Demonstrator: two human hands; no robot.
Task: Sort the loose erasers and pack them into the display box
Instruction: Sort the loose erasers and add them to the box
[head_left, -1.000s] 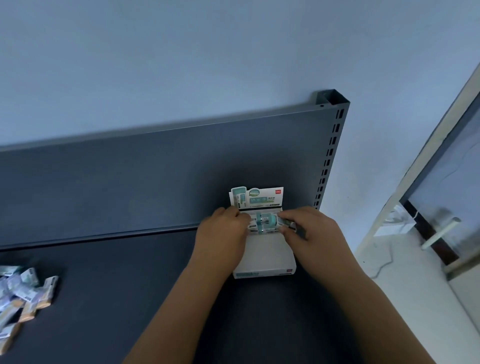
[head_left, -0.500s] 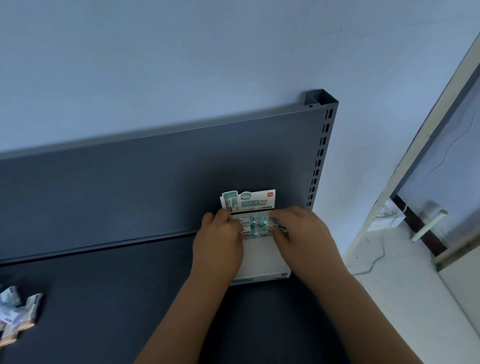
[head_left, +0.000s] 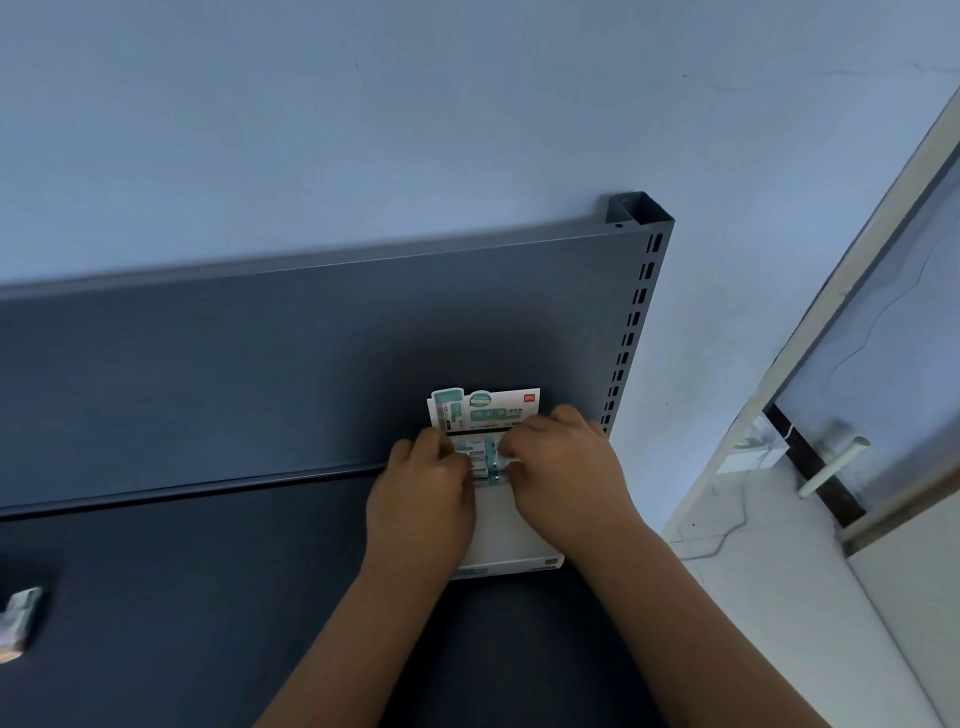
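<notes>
A white display box (head_left: 511, 540) lies on the dark grey shelf (head_left: 182, 597), its printed lid flap (head_left: 485, 410) standing up at the back. A row of teal-and-white wrapped erasers (head_left: 485, 462) sits at the back end of the box. My left hand (head_left: 423, 499) and my right hand (head_left: 563, 473) press against this row from either side, fingers curled on the erasers. The box's front half shows bare white. A few loose erasers (head_left: 18, 618) lie at the shelf's far left edge of view.
The shelf's upright back panel (head_left: 311, 353) rises behind the box, with a slotted post (head_left: 636, 312) at its right end. Right of the shelf lie a pale floor (head_left: 779, 597) and a door frame with a handle (head_left: 831, 462).
The view has swung right, so the pile of loose erasers has slid almost out at the left. Both hands stay on the eraser row, drawn a little closer together.
</notes>
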